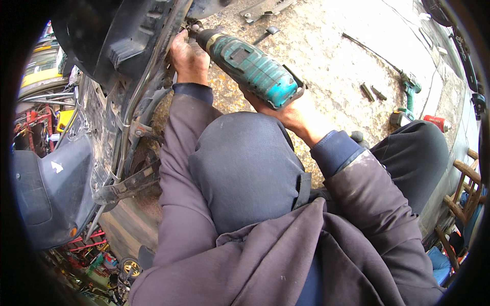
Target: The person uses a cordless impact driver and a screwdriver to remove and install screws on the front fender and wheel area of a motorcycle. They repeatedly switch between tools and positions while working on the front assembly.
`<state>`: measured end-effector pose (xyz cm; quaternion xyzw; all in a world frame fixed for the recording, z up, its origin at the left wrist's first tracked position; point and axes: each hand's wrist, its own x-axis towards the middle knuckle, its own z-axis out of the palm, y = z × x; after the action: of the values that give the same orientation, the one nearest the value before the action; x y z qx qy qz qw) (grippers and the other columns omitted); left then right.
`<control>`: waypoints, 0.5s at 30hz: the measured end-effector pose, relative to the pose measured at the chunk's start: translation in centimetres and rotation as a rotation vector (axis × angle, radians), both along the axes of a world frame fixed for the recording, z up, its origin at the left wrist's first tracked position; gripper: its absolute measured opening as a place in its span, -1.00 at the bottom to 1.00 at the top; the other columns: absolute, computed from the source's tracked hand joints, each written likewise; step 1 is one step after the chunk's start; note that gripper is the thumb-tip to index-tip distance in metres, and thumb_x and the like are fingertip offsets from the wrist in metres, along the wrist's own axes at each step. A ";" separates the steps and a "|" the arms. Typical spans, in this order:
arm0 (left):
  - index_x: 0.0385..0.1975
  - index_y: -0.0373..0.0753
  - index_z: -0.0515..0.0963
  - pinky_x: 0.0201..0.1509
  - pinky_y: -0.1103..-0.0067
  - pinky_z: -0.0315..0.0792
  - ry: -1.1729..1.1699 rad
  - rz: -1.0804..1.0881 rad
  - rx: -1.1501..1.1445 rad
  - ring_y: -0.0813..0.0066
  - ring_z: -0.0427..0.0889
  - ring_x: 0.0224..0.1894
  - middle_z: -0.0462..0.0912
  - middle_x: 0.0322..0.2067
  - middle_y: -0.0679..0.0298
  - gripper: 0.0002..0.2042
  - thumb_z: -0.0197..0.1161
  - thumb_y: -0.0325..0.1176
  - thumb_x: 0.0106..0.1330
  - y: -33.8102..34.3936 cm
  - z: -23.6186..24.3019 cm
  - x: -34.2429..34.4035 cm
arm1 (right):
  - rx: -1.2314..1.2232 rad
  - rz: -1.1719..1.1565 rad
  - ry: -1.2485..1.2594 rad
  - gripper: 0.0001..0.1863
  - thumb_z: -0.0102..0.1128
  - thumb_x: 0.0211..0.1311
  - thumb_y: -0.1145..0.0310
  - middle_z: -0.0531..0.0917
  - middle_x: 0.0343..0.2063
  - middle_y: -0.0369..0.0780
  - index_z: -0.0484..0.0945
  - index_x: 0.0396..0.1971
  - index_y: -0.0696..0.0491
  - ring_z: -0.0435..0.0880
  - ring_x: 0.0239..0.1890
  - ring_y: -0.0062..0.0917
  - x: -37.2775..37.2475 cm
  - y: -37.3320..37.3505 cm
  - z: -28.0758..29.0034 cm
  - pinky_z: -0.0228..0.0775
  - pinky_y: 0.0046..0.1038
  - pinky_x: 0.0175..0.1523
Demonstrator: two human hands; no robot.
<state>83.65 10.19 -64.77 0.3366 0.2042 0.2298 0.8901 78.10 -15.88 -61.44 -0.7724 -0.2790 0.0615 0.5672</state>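
My right hand (288, 115) is wrapped around the handle of a scuffed teal impact wrench (255, 66), whose grip is mostly hidden under the body. The tool's dark nose points up and left, toward a small metal fitting (194, 25) at the edge of a vehicle's frame (145, 84). Beside that nose is my left hand (190, 60), its fingers closed at the frame's edge. What the fingertips pinch there is hidden. Black plastic bodywork (102, 35) hangs above and to the left of my left hand.
On the stained ground at right lie two dark sockets (371, 92), a second teal power tool (410, 89) with a long shaft, and a red can (437, 123). A small hammer-like tool (268, 34) and a metal bracket (265, 9) lie farther off. A wooden chair (467, 186) stands far right.
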 end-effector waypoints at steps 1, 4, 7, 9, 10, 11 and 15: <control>-0.05 -0.34 0.39 -0.03 0.45 0.49 -0.011 -0.003 0.022 0.37 0.52 -0.24 0.50 -0.17 0.16 -0.78 -0.12 -0.46 0.39 0.1 0.0 0.1 | 0.012 -0.001 -0.025 -0.43 0.47 -0.22 0.29 0.65 -0.29 -0.17 0.53 -0.08 0.04 0.66 -0.23 -0.30 0.1 0.0 0.1 0.51 -0.36 -0.05; -0.03 -0.35 0.38 -0.06 0.46 0.50 -0.022 0.020 0.043 0.39 0.51 -0.24 0.49 -0.16 0.16 -0.77 -0.11 -0.48 0.40 0.0 0.0 0.1 | -0.036 0.004 -0.237 -0.53 0.39 -0.13 0.32 0.65 -0.31 -0.19 0.54 -0.12 0.02 0.66 -0.28 -0.33 0.2 0.0 0.2 0.52 -0.39 -0.10; -0.01 -0.33 0.39 -0.08 0.48 0.50 0.014 0.094 -0.025 0.40 0.50 -0.24 0.49 -0.15 0.17 -0.77 -0.10 -0.50 0.39 -0.3 0.1 0.0 | -0.190 0.056 -0.426 -0.59 0.34 -0.08 0.33 0.65 -0.31 -0.21 0.54 -0.14 0.02 0.66 -0.29 -0.35 0.3 -0.1 0.3 0.52 -0.41 -0.12; 0.00 -0.32 0.40 -0.09 0.49 0.50 0.045 0.117 -0.083 0.39 0.50 -0.23 0.49 -0.14 0.18 -0.76 -0.09 -0.51 0.38 -0.5 0.4 0.0 | -0.051 0.036 -0.258 -0.59 0.35 -0.08 0.31 0.65 -0.31 -0.21 0.55 -0.14 0.02 0.66 -0.28 -0.36 0.4 -0.2 0.3 0.52 -0.40 -0.10; 0.00 -0.32 0.40 -0.09 0.49 0.51 0.033 0.120 -0.065 0.39 0.50 -0.23 0.49 -0.14 0.18 -0.76 -0.09 -0.51 0.39 -0.6 0.5 0.0 | -0.037 0.042 -0.215 -0.59 0.36 -0.08 0.30 0.65 -0.31 -0.21 0.55 -0.15 0.02 0.66 -0.28 -0.36 0.5 -0.2 0.3 0.52 -0.40 -0.10; -0.01 -0.32 0.40 -0.08 0.49 0.51 0.021 0.122 -0.046 0.39 0.51 -0.23 0.49 -0.14 0.17 -0.77 -0.09 -0.50 0.39 -0.8 0.6 0.1 | -0.023 0.048 -0.172 -0.59 0.36 -0.08 0.29 0.65 -0.31 -0.21 0.55 -0.15 0.02 0.66 -0.27 -0.36 0.5 -0.3 0.3 0.53 -0.40 -0.10; -0.18 -0.33 0.45 -0.06 0.43 0.50 0.053 0.161 0.027 0.33 0.56 -0.24 0.55 -0.26 0.18 -0.79 -0.12 -0.39 0.39 -1.1 0.9 0.2 | -0.094 0.051 -0.269 -0.57 0.38 -0.08 0.27 0.66 -0.30 -0.18 0.55 -0.13 0.02 0.67 -0.28 -0.31 0.7 -0.3 0.1 0.53 -0.39 -0.11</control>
<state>83.90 9.07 -63.84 0.3369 0.2511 0.2942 0.8584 78.79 -16.15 -61.31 -0.7920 -0.3687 -0.0150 0.4863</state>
